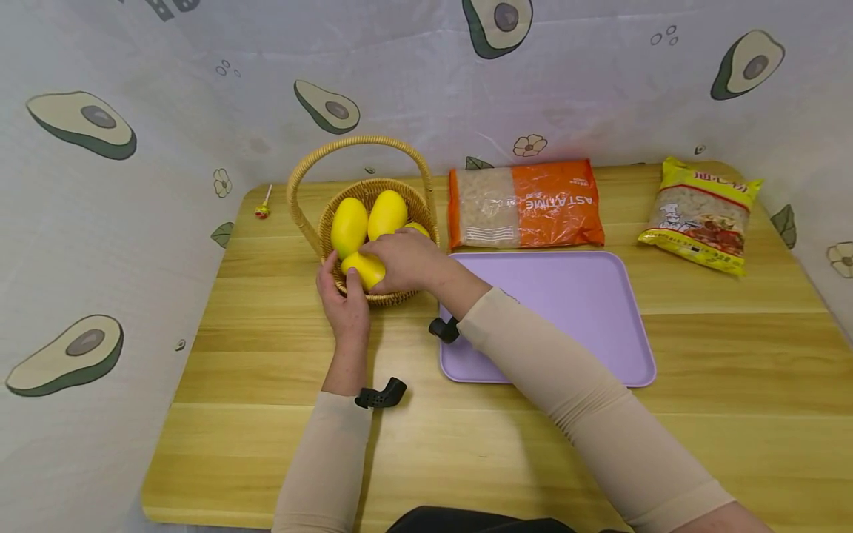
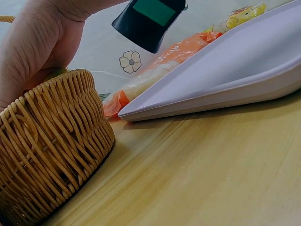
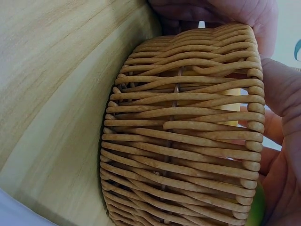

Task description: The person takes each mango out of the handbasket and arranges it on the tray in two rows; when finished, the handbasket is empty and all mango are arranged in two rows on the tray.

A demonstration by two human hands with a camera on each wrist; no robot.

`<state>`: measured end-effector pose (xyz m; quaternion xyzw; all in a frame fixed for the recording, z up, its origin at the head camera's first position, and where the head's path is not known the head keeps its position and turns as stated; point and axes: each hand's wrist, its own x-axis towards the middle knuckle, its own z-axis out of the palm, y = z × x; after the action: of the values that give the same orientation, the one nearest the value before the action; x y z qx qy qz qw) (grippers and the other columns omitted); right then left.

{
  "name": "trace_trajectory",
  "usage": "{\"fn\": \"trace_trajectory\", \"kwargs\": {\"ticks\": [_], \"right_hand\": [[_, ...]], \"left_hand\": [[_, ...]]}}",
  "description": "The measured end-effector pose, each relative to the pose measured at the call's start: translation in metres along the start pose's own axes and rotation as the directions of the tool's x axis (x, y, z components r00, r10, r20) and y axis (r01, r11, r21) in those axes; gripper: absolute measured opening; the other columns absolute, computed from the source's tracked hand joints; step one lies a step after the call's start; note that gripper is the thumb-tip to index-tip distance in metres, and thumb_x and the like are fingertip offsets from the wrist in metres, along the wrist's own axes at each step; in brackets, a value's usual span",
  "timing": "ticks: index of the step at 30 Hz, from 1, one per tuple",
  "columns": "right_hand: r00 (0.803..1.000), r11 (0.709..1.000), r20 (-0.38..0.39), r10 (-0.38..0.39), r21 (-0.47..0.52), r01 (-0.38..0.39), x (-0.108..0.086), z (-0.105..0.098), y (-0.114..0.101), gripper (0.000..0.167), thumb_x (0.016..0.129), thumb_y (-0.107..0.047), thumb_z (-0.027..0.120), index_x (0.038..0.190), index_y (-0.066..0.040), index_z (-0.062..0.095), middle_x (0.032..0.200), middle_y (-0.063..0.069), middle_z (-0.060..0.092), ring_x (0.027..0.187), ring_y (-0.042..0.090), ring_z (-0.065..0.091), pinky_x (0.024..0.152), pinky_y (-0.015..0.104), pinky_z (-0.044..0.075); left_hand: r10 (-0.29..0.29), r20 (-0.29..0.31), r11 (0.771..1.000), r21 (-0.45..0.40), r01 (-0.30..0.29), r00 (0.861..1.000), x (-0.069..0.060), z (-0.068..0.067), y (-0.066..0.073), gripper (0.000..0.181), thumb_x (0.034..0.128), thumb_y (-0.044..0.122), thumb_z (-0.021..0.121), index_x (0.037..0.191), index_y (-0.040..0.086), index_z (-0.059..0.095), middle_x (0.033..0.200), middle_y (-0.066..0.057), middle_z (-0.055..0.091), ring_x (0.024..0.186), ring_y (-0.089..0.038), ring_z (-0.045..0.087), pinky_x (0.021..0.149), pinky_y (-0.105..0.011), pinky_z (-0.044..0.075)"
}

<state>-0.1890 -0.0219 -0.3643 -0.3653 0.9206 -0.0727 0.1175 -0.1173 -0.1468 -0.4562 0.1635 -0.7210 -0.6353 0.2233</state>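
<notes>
Several yellow mangoes (image 1: 349, 226) lie in a round wicker basket (image 1: 393, 297) with a tall arched handle. My right hand (image 1: 403, 260) reaches over the rim and grips the front mango (image 1: 362, 270), its fingers partly hidden. At the basket's front left, my left hand (image 1: 345, 307) holds the rim, fingers on the outside and thumb inside by that same mango. In the right wrist view the woven wall (image 3: 183, 127) covers much of the fruit, and a green patch of one mango (image 3: 256, 207) shows beside my palm.
Right of the basket lies a purple tray (image 1: 566, 296), under my right forearm. Behind it is an orange-and-clear food bag (image 1: 526, 205). A yellow food packet (image 1: 703, 215) lies at the far right, and a lollipop (image 1: 263, 210) at the back left of the wooden table (image 1: 733, 414).
</notes>
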Motion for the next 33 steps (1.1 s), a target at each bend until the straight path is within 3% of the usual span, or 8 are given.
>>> {"fn": "trace_trajectory", "kwargs": {"ticks": [9, 17, 25, 33], "right_hand": [[1.000, 1.000, -0.006, -0.007, 0.023, 0.007, 0.000, -0.001, 0.001, 0.072, 0.088, -0.053, 0.071, 0.148, -0.018, 0.054, 0.140, 0.003, 0.065, 0.131, 0.021, 0.058, 0.116, 0.050, 0.038], [0.997, 0.987, -0.073, 0.031, 0.162, -0.018, 0.002, -0.007, 0.001, 0.072, 0.090, -0.046, 0.070, 0.149, -0.010, 0.051, 0.142, 0.009, 0.063, 0.123, 0.024, 0.061, 0.104, 0.043, 0.050], [0.972, 0.951, -0.219, 0.088, 0.308, -0.017, -0.007, -0.023, -0.006, 0.075, 0.090, -0.041, 0.073, 0.153, -0.010, 0.046, 0.147, 0.014, 0.055, 0.122, 0.025, 0.059, 0.098, 0.040, 0.053], [0.941, 0.887, -0.304, 0.150, 0.462, 0.008, -0.032, -0.032, -0.004, 0.075, 0.089, -0.037, 0.076, 0.155, -0.017, 0.044, 0.152, 0.008, 0.048, 0.126, 0.023, 0.054, 0.102, 0.041, 0.052]], "left_hand": [[-0.007, 0.000, 1.000, -0.019, 0.007, 1.000, 0.000, 0.001, 0.002, 0.046, 0.1011, 0.017, 0.053, 0.147, 0.013, 0.050, 0.162, -0.006, 0.036, 0.159, -0.025, 0.013, 0.130, -0.042, 0.010], [0.009, -0.018, 1.000, -0.007, -0.009, 1.000, 0.001, 0.002, 0.002, 0.048, 0.1010, 0.017, 0.054, 0.149, 0.015, 0.048, 0.158, -0.005, 0.040, 0.153, -0.019, 0.027, 0.128, -0.039, 0.017], [0.025, -0.039, 1.000, 0.006, -0.024, 0.999, 0.003, 0.002, 0.001, 0.048, 0.1018, 0.010, 0.050, 0.150, 0.005, 0.044, 0.158, -0.013, 0.039, 0.152, -0.025, 0.030, 0.128, -0.041, 0.018], [0.025, -0.009, 1.000, 0.015, -0.025, 1.000, 0.001, 0.000, -0.001, 0.048, 0.1027, 0.017, 0.053, 0.150, 0.014, 0.046, 0.157, -0.005, 0.041, 0.151, -0.018, 0.031, 0.127, -0.039, 0.019]]}}
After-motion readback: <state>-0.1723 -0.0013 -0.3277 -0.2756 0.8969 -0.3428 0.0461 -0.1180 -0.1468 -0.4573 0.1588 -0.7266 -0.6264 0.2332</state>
